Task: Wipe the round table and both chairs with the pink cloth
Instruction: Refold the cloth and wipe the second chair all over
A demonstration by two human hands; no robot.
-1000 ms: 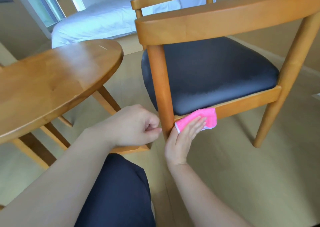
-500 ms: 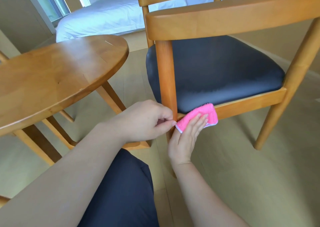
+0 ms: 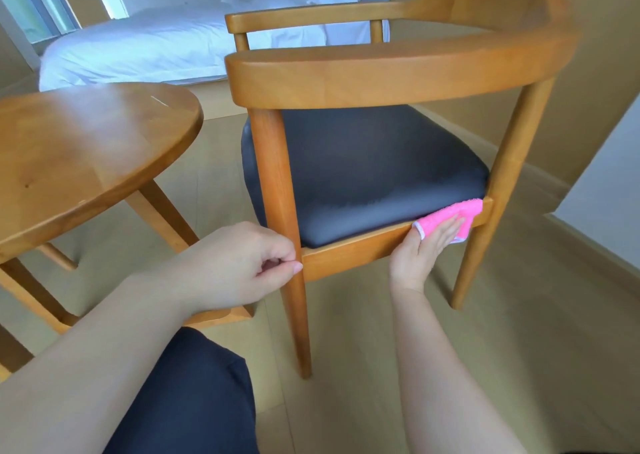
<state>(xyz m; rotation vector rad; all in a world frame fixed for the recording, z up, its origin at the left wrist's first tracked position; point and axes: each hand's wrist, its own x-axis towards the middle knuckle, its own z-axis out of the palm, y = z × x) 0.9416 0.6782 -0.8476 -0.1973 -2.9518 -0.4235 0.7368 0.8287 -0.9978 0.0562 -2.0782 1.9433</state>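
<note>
A wooden armchair (image 3: 381,72) with a dark seat cushion (image 3: 374,162) stands in front of me. My right hand (image 3: 420,249) presses the pink cloth (image 3: 464,211) with straight fingers against the chair's near seat rail (image 3: 353,249), close to the right-hand leg. My left hand (image 3: 235,263) is curled into a loose fist beside the chair's near left leg (image 3: 294,315), thumb tip touching the wood, holding nothing. The round wooden table (image 3: 86,148) stands to the left of the chair.
My knee in dark trousers (image 3: 187,394) is low in the middle. A white bed (image 3: 156,45) with pillows lies behind the table and chair. The table's splayed legs (image 3: 166,211) reach toward the chair leg. Pale wood floor (image 3: 363,367) runs beneath; a wall is at right.
My right hand has slid the pink cloth along the seat rail from the left leg to the right end. My left hand stays at the left leg. My view has pulled back.
</note>
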